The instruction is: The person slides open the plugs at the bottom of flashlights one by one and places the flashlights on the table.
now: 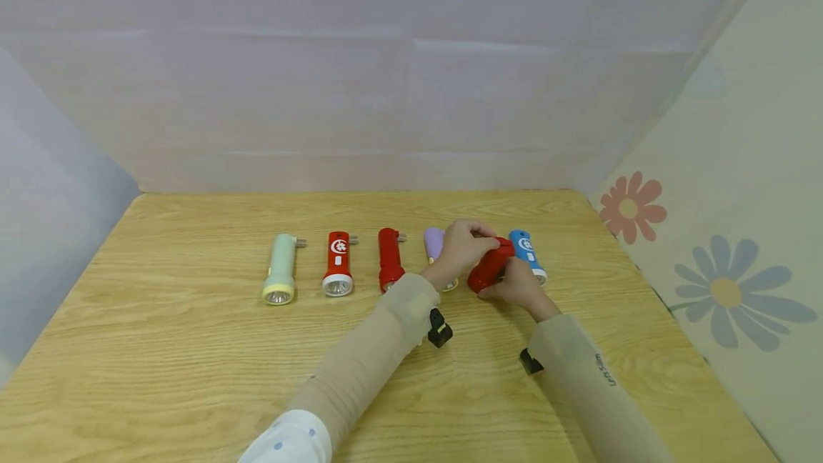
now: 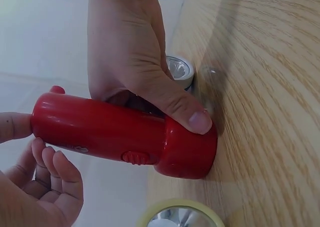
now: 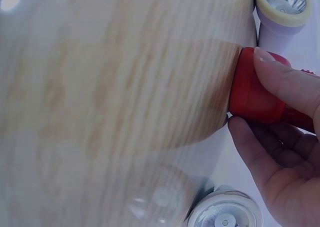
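Observation:
My right hand point(image 1: 519, 284) grips a red flashlight point(image 1: 490, 266) round its wide head, thumb on one side and fingers on the other. The flashlight stands tilted, its head down close over the table, as the right wrist view shows. My left hand point(image 1: 459, 249) is at its raised tail end. In the left wrist view, one digit of the left hand meets that tail end, while the other fingers point(image 2: 62, 174) are loosely curled beside the body. A small red knob point(image 2: 57, 89) sticks out at the tail, and a ribbed switch point(image 2: 137, 158) shows along the side.
A purple flashlight point(image 1: 434, 240) lies left of the held one, partly behind my left hand, and a blue one point(image 1: 526, 252) lies to its right. Farther left are another red one point(image 1: 388, 256), a red-and-white one point(image 1: 338, 263) and a pale green one point(image 1: 281, 266). All lie on the wooden table point(image 1: 193, 370).

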Tool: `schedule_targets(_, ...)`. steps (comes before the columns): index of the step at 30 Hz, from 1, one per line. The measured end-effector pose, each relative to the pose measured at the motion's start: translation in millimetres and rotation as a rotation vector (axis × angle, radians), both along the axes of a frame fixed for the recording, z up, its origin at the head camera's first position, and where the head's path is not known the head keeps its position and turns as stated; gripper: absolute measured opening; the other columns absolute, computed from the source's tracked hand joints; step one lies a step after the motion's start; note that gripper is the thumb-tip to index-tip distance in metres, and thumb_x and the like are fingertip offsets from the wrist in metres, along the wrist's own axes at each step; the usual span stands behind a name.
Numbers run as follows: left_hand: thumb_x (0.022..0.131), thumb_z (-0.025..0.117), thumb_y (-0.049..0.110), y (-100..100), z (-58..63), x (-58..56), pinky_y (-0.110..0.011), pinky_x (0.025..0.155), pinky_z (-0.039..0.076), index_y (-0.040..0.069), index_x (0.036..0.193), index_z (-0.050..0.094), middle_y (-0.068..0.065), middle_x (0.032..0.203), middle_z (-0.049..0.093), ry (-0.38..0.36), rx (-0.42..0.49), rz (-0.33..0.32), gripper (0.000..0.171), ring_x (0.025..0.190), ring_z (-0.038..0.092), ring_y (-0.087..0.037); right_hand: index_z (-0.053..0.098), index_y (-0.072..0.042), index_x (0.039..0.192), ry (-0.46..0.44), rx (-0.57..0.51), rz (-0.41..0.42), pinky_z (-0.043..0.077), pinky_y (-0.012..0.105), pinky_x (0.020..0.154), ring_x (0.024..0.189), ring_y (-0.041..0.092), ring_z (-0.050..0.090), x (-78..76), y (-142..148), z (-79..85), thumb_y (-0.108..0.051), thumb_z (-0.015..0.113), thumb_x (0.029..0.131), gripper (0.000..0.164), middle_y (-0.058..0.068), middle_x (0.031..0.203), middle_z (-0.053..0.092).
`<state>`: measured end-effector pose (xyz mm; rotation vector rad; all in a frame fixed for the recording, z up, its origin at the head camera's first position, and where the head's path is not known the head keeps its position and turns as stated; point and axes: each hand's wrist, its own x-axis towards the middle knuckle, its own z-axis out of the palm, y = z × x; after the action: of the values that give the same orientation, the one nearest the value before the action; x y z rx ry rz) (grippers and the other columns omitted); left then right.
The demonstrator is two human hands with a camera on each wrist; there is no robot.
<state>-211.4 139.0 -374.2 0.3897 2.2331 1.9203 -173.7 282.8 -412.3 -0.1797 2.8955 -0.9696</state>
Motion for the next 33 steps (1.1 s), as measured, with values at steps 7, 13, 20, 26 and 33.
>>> schedule_targets(7,0.078,0.069,0.011,1.9,3.3,2.1,-0.024,0.063,0.047,0.008,0.078,0.068,0.004,0.072,0.062,0.009,-0.025,0.028,0.003,0.068,0.055,-0.010,0.052,0.009,0.111,0.001,0.023,0.008,0.047,0.044,0.078,0.086,0.031,0.059,-0.6,-1.0,0.8,-0.010,0.081,0.066,0.056,0.020,0.099,0.062)
schedule_targets(13,0.078,0.069,0.010,2.6,3.0,2.2,-0.023,0.062,0.047,0.008,0.077,0.068,0.003,0.072,0.062,0.016,-0.028,0.031,0.003,0.068,0.055,-0.009,0.051,0.009,0.111,0.001,0.028,0.017,0.047,0.044,0.077,0.086,0.031,0.059,-1.8,-0.1,0.2,-0.011,0.081,0.065,0.058,0.020,0.098,0.062)
schedule_targets(20,0.078,0.070,0.010,2.9,5.0,2.6,-0.023,0.062,0.047,0.007,0.079,0.069,0.003,0.072,0.063,0.006,-0.043,0.037,0.003,0.067,0.056,-0.009,0.049,0.010,0.114,-0.006,0.031,0.018,0.047,0.045,0.079,0.090,0.033,0.058,-1.7,-0.3,1.0,-0.011,0.082,0.065,0.062,0.022,0.101,0.061)
schedule_targets(26,0.077,0.072,0.011,2.6,4.8,2.4,-0.023,0.062,0.047,0.008,0.075,0.069,0.004,0.072,0.063,-0.001,-0.033,0.041,0.004,0.067,0.056,-0.010,0.047,0.011,0.116,0.000,0.042,0.025,0.046,0.046,0.080,0.091,0.035,0.058,-2.1,-0.5,1.2,-0.011,0.081,0.065,0.065,0.023,0.102,0.060)
schedule_targets(33,0.075,0.074,0.014,4.2,4.8,2.2,-0.022,0.060,0.047,0.010,0.072,0.068,0.004,0.069,0.062,0.015,-0.052,0.058,0.008,0.065,0.055,-0.009,0.049,0.012,0.114,0.008,0.051,0.029,0.047,0.045,0.078,0.089,0.034,0.059,-2.3,-0.3,1.6,-0.011,0.082,0.065,0.063,0.023,0.101,0.061)
